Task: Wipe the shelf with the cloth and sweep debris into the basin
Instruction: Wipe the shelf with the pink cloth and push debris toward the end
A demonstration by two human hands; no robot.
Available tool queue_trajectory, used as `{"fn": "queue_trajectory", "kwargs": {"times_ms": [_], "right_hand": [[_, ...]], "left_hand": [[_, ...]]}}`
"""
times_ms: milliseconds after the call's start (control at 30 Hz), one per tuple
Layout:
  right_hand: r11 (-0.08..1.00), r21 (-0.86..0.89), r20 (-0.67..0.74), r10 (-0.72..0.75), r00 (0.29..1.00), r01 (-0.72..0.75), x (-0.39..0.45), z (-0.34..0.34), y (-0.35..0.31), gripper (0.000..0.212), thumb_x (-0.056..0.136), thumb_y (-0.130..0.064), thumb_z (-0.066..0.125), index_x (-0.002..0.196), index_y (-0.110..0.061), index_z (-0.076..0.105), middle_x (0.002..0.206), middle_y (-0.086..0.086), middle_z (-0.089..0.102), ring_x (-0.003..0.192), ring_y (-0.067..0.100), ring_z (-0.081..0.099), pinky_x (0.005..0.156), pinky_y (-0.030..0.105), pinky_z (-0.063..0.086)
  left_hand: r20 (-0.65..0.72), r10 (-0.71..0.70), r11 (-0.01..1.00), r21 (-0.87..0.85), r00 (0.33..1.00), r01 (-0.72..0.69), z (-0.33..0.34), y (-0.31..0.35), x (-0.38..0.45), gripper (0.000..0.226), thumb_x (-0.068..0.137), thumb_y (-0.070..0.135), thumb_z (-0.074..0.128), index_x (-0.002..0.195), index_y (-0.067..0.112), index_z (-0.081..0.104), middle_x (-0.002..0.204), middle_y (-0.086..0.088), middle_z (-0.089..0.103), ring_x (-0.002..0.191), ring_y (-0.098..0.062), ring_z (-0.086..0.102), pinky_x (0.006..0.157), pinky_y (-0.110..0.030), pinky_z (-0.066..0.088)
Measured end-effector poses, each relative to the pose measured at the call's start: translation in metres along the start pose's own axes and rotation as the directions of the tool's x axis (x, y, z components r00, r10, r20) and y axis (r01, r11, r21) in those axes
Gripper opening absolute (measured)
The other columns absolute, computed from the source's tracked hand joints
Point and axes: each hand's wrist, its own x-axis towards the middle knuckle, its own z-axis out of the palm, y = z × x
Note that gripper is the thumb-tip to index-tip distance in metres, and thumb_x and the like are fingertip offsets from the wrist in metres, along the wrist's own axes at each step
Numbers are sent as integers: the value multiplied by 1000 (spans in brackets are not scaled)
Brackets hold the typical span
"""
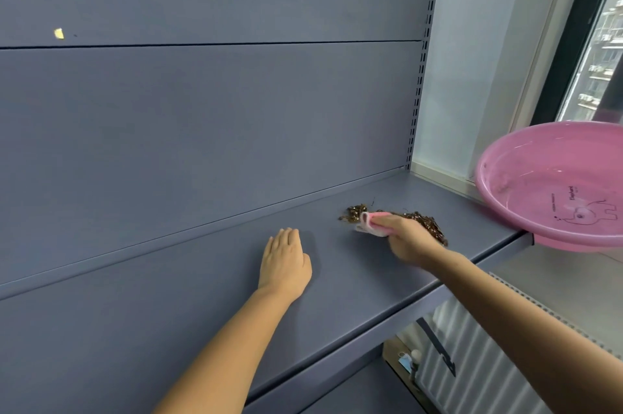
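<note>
Blue-grey metal, the one shelf (pixel 209 305) looks clean on its left stretch, so I judge the wiping largely done; one pink basin (pixel 553 184) waits at its right end, one debris (pixel 423 221) heap not yet in it. Left hand (pixel 285 262) lies flat, fingers together; right hand (pixel 408 238) pinches one pink cloth (pixel 371 223) against the heap
</note>
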Motion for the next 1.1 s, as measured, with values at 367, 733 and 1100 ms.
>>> {"fn": "queue_trajectory", "kwargs": {"times_ms": [367, 733, 1100], "right_hand": [[996, 3, 243, -87, 966, 89, 15, 55, -43, 53, 70, 15, 26, 97, -14, 62, 101, -3, 54, 95, 14, 48, 94, 27, 37], [993, 59, 117, 97, 988, -104, 25, 11, -42, 49, 83, 16, 29, 126, 8, 50, 137, 23, 48, 130, 29, 43, 103, 30, 38], [997, 53, 222, -63, 973, 53, 54, 62, -63, 55, 91, 4, 34, 143, -13, 36, 149, 8, 37, 138, 24, 34, 112, 28, 26]], "left_hand": [[11, -54, 998, 20, 998, 54, -1, -15, 5, 53, 98, 8, 28, 149, 3, 16, 159, -8, 16, 150, -19, 10, 122, -30, 5], [-47, -81, 997, -13, 996, 80, -2, -17, 3, 53, 97, 8, 28, 149, 3, 15, 160, -9, 14, 150, -19, 8, 123, -30, 3], [-29, -60, 998, 31, 998, 60, -3, -16, 5, 54, 97, 8, 29, 149, 5, 16, 160, -7, 13, 150, -17, 8, 122, -29, 3]]}}
